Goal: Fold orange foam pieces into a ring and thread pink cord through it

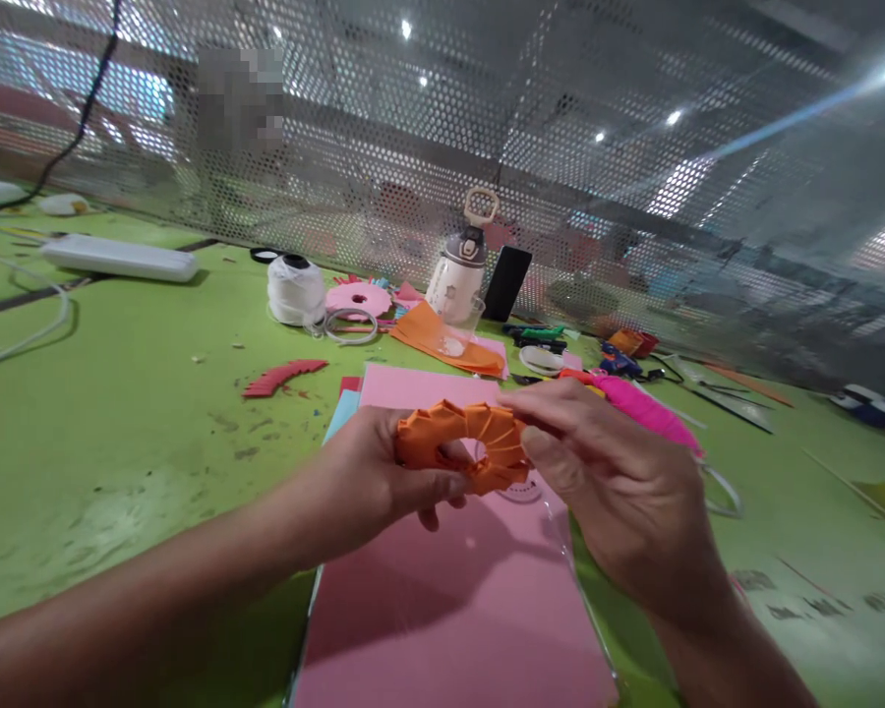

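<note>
An orange folded-paper ring (498, 442), made of overlapping pleated pieces around an open centre, is held up between both hands. My left hand (383, 467) grips its left side, with the thumb along the lower front edge. On the ring's right edge, my right hand (612, 472) pinches the paper between thumb and fingers. Below them lies a pack of pink paper sheets (449, 610) in a clear sleeve. A curved strip of red folded paper (284, 378) rests on the table to the left.
On the green table (154, 442) stand a white thread spool (296, 290), a white bottle (457, 275) and a dark phone-like slab (507, 283). Orange paper (442, 339) and a pink paper disc (359, 299) lie behind the hands. Bright pink yarn (653, 413) is at right, before a perforated metal screen (339, 128).
</note>
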{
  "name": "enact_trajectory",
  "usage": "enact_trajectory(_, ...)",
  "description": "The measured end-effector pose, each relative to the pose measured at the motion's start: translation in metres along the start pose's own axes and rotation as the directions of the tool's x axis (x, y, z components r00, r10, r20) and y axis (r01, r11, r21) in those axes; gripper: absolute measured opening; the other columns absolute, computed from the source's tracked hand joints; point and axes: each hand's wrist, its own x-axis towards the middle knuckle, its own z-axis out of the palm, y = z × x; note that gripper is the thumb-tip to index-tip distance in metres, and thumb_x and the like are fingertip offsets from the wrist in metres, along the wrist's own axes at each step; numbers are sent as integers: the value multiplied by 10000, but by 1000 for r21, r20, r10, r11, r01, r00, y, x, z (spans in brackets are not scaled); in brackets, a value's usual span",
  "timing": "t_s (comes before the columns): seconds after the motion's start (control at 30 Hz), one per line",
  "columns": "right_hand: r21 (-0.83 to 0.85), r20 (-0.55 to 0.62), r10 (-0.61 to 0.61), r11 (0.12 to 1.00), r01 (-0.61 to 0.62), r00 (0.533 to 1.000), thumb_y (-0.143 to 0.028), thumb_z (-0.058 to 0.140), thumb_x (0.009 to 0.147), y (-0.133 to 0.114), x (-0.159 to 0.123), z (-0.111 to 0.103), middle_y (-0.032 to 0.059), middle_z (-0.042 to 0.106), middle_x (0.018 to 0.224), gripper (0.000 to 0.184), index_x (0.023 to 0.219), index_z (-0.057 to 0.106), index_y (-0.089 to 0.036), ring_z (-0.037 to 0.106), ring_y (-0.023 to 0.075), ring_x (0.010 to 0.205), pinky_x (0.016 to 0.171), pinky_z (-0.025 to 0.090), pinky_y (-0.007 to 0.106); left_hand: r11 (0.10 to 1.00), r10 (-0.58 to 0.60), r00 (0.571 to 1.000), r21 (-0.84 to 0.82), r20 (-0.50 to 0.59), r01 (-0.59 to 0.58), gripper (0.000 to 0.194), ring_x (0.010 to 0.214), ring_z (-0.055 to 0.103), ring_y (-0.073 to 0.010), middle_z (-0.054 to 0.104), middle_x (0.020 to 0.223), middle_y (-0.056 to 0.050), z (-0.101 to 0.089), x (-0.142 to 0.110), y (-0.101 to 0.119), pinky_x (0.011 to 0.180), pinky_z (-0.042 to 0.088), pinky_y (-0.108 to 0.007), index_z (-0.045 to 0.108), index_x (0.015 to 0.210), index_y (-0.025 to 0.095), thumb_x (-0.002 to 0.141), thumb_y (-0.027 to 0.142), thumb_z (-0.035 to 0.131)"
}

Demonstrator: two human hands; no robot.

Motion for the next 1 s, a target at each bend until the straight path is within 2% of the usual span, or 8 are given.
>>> enact_trajectory(0.1, -10, -25, -25, 1000, 25, 999, -130, 623, 870, 1, -1, 3, -7, 693, 908, 162, 969, 710, -225, 625, 110, 840, 745, 502, 214, 999, -45, 998, -2, 39, 45, 63, 517, 599, -114, 703, 656, -18, -1, 1, -2, 515, 525, -225, 713, 751, 166, 700, 179, 747)
enact_trajectory(0.27, -18, -85, 51, 998, -52, 995, -150, 614, 879, 0, -4, 7, -19, 665, 803, 92, 832, 678, -195, 595, 87, 722, 649, 483, 189, 998, -57, 997, -13, 45, 58, 124, 591, 639, -129, 724, 699, -52, -2, 0, -2, 617, 540, -242, 703, 783, 155, 725, 250, 759)
enact_trajectory(0.47, 14, -28, 73, 997, -72, 997, -164, 578, 898, -2, -2, 8, -6, 625, 751, 152, 765, 650, -161, 572, 89, 685, 637, 466, 205, 995, -86, 992, -51, 90, 90, 124, 563, 638, -134, 714, 688, -55, 0, -1, 0, 592, 547, -256, 689, 753, 145, 713, 238, 763)
enact_trajectory(0.8, 26, 85, 109, 993, -112, 990, -155, 565, 897, 0, 0, 5, -6, 588, 683, 206, 699, 621, -158, 529, 94, 626, 589, 436, 220, 993, -82, 993, -81, 80, 89, 110, 492, 611, -118, 681, 613, -30, 1, 2, -3, 521, 529, -235, 680, 696, 129, 681, 191, 769)
enact_trajectory(1.0, 47, 120, 125, 990, -131, 985, -173, 565, 903, 1, 0, 2, -3, 599, 699, 216, 692, 612, -162, 536, 96, 638, 597, 445, 216, 994, -103, 987, -27, 123, 107, 108, 493, 602, -109, 674, 627, -35, 0, 2, -2, 531, 531, -236, 675, 707, 114, 709, 193, 749)
